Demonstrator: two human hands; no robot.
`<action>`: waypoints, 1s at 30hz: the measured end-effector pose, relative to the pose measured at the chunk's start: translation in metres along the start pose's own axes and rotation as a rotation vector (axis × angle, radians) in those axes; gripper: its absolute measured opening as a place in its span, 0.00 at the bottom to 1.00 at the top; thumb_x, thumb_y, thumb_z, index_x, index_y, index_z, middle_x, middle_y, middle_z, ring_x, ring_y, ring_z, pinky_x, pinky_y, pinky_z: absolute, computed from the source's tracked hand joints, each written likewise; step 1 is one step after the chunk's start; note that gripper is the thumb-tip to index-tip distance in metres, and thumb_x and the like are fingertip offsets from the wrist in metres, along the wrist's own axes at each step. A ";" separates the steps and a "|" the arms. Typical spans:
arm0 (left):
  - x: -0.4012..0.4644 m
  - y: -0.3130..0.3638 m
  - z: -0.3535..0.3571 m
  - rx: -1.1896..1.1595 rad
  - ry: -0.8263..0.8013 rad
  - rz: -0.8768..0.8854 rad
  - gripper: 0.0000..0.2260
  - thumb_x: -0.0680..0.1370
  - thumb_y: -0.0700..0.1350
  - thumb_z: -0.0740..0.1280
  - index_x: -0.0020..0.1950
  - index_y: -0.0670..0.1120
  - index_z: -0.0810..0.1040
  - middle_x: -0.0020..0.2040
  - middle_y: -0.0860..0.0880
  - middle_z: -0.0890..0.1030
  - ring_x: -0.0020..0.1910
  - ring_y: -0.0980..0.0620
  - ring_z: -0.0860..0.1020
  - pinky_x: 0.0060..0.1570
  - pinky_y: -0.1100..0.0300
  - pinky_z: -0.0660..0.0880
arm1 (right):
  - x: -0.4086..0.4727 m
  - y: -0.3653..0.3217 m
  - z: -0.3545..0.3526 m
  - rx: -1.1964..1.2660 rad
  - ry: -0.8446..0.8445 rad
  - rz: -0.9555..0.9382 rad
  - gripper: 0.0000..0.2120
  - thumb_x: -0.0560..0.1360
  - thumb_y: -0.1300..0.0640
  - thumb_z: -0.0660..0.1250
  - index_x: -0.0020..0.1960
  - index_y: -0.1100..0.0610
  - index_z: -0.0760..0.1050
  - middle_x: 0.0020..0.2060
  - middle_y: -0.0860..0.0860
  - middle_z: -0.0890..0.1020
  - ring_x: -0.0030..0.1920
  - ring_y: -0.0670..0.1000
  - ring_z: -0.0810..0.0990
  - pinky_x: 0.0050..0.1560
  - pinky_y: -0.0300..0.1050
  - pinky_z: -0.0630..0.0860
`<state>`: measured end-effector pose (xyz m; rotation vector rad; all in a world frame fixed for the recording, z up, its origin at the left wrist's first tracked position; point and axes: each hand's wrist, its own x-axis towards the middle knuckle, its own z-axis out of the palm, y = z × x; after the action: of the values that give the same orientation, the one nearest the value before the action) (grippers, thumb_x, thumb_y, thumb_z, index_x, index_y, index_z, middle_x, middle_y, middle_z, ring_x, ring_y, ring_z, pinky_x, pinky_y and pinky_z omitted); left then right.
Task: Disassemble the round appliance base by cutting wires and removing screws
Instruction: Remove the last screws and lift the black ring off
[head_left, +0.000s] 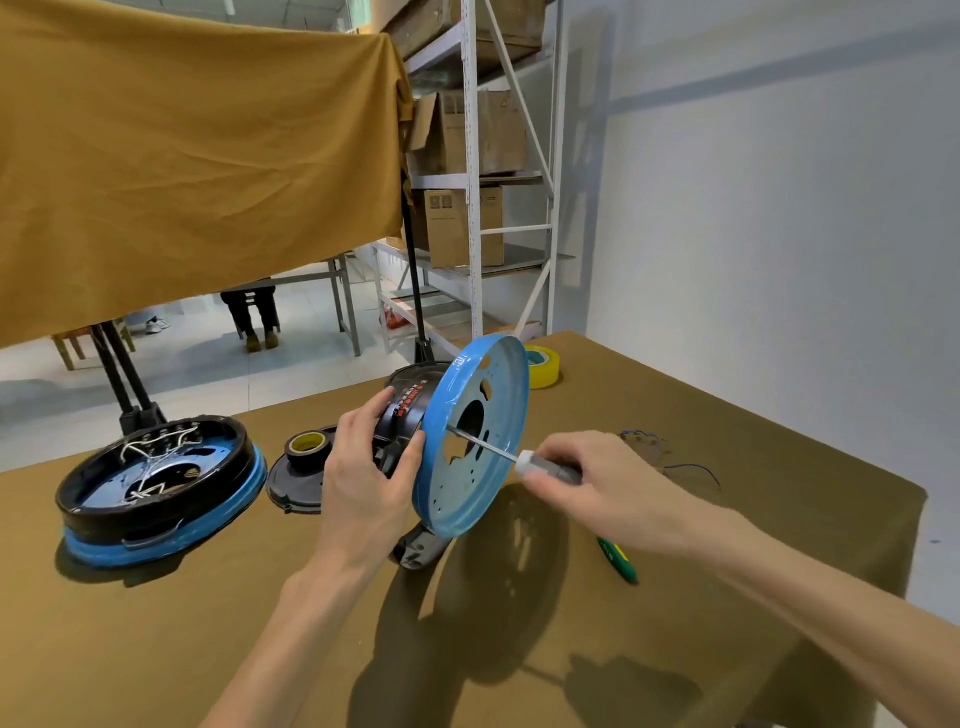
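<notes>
**Screwdriver lined up inside the tilted base**

At far left a second blue-and-black base (156, 488) lies flat on the bench (156, 649), white wires showing inside it. Just right of it sits a black tape roll (306, 445) on a dark round cover (291, 483).

My left hand (363, 467) wraps around the black housing of the round appliance base (470, 441), fingers curled over its edge, holding it up on its rim so the blue pan faces right. Red and white writing runs across the black housing, too small for me to read.

My right hand (582, 473) grips the handle of a screwdriver (519, 457). Its shaft runs leftward and slightly up, roughly square to the pan, the tip inside the dish near the centre hole. I judge the next turn depends on keeping that axis straight on the screw.

Farther right: yellow tape (545, 366), loose wires (670, 457), a green tool (618, 558).
</notes>
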<state>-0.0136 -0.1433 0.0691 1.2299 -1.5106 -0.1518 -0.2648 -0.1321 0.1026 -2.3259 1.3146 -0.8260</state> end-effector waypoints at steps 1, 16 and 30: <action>0.000 0.001 0.000 -0.001 -0.006 0.002 0.25 0.80 0.44 0.72 0.76 0.46 0.71 0.66 0.50 0.75 0.65 0.57 0.73 0.66 0.61 0.74 | -0.003 0.005 0.005 -0.204 0.135 -0.128 0.10 0.79 0.48 0.68 0.45 0.53 0.74 0.34 0.45 0.76 0.32 0.46 0.72 0.31 0.44 0.70; 0.012 0.005 0.005 -0.264 -0.048 -0.114 0.21 0.77 0.41 0.74 0.66 0.54 0.72 0.59 0.54 0.76 0.56 0.54 0.78 0.52 0.56 0.81 | -0.008 0.002 -0.007 -0.402 0.101 -0.083 0.09 0.80 0.47 0.66 0.52 0.49 0.67 0.46 0.45 0.71 0.38 0.52 0.75 0.39 0.51 0.76; 0.007 0.003 0.010 -0.098 -0.012 0.083 0.24 0.73 0.40 0.77 0.63 0.52 0.70 0.58 0.53 0.75 0.54 0.58 0.79 0.47 0.77 0.74 | -0.012 0.016 0.018 -0.244 0.152 0.021 0.13 0.78 0.50 0.71 0.50 0.50 0.65 0.44 0.45 0.71 0.38 0.50 0.74 0.38 0.49 0.74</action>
<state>-0.0219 -0.1517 0.0719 1.0887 -1.5437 -0.1763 -0.2693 -0.1296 0.0759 -2.4689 1.5794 -0.8954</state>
